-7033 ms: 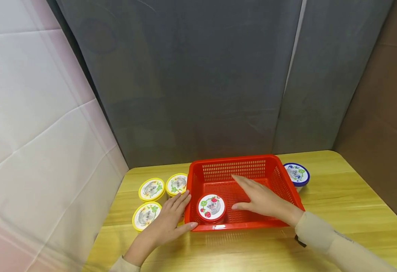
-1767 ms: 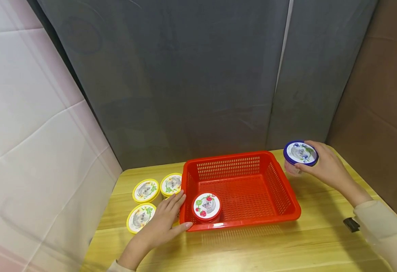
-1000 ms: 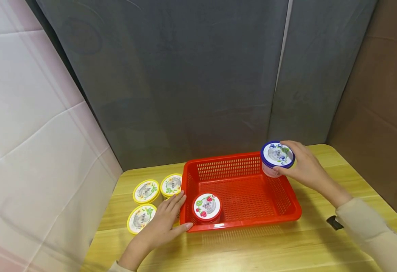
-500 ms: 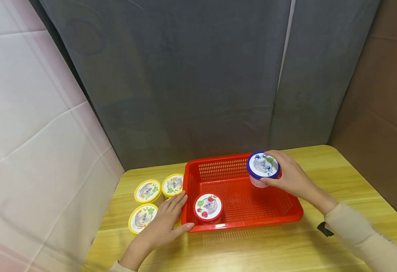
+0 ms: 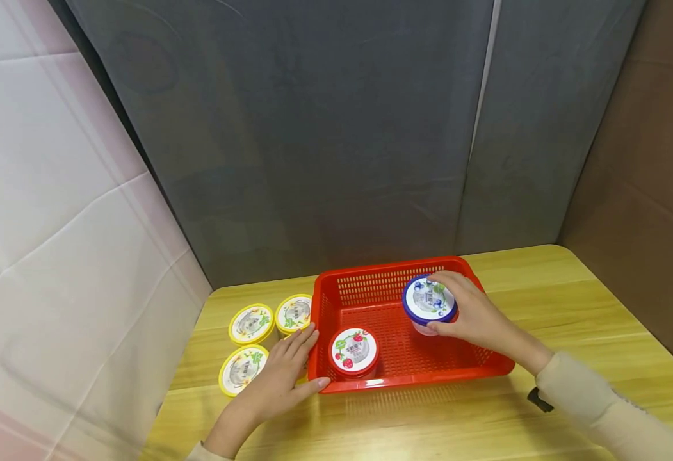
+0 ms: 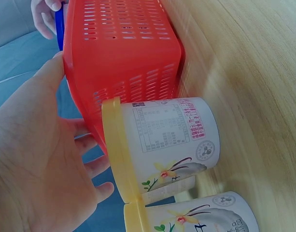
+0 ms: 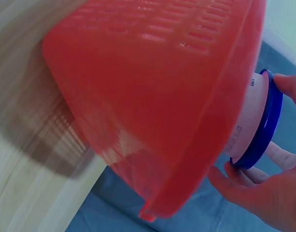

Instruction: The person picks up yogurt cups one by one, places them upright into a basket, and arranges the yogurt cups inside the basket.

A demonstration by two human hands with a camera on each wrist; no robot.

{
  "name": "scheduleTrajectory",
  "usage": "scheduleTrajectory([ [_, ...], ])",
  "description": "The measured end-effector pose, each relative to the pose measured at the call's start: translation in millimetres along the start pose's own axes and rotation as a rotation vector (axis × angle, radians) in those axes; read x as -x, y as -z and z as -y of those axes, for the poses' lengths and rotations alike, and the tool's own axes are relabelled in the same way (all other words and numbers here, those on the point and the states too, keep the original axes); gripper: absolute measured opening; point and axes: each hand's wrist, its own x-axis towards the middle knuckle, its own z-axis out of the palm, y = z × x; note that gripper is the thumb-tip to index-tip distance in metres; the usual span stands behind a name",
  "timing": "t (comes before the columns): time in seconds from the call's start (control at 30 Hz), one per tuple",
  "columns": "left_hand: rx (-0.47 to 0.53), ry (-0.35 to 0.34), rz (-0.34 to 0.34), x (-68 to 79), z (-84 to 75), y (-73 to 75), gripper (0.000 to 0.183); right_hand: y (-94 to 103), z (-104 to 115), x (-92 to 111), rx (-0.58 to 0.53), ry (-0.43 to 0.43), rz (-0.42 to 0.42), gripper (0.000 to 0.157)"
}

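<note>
My right hand grips a blue-lidded tub, thumb on the near side of the lid and fingers round the far side. Blueberries and leaves are printed on its white top. The tub is over the right half of a red plastic basket, partly below the rim level in the right wrist view. At the basket's near left corner, my left hand rests on the rim, fingers extended along it. Just beside it inside stands a red-lidded tub with strawberries on top.
Left of the basket stand several yellow-lidded tubs on the wooden table, one of them upright close to the basket wall, a white tub in the left wrist view. A dark panel rises behind, a white one left, a brown one right.
My right hand took hold of the blue-lidded tub right of the basket, lifted it over the rim, and moved it left and lower over the basket. My left hand stays on the rim.
</note>
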Motion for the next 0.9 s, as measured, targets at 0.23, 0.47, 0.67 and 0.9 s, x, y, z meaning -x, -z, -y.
scheduleTrajectory([
  [0.23, -0.001, -0.012, -0.017, -0.1, 0.2, -0.5, 0.082, -7.8, 3.2, 3.2, -0.022, -0.006, 0.02, 0.085],
  [0.47, -0.001, 0.001, 0.001, -0.9, -1.3, 1.0, 0.083, -18.3, 5.3, 5.5, -0.057, -0.003, 0.037, 0.084],
  [0.67, -0.009, 0.014, 0.027, -1.7, -2.7, 2.7, 0.083, -26.6, 10.6, 9.1, -0.088, -0.008, 0.074, 0.082],
  [0.9, -0.025, 0.017, 0.025, -0.5, -1.6, 2.7, 0.084, -34.3, 15.0, 12.6, -0.108, -0.046, 0.162, 0.081],
])
